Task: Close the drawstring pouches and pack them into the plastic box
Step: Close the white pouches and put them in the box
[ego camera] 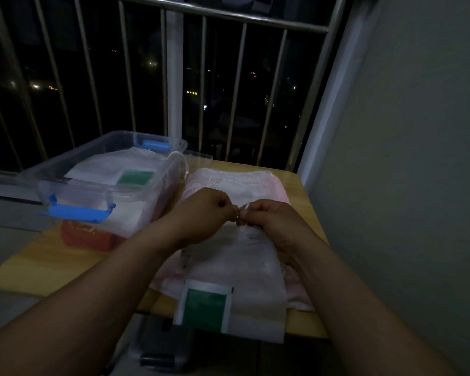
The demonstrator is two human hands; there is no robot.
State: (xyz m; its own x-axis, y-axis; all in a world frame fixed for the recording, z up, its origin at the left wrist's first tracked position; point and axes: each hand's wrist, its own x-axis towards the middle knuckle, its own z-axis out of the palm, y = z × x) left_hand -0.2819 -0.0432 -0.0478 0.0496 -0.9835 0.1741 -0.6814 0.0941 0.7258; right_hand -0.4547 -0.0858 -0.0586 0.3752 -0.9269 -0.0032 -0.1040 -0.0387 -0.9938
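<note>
At the near edge of the counter (52, 267), a thin, white, fabric-like pouch (244, 267) with a green label (204, 308) overhangs the rim; a hard tug could drag it off. At its gathered mouth the left hand (201, 215) and right hand (266, 218) meet, the fingers of both pinching the thin white cord (246, 206). The cord could slip free, or cinch unevenly if one side pulls harder. Beyond lie soft pink and white pouches (228, 180), loosely piled. Far left, the clear, rigid plastic box (73, 191) holds a packed pouch (114, 164), whose cord seems to hang over the wall and may snag
</note>
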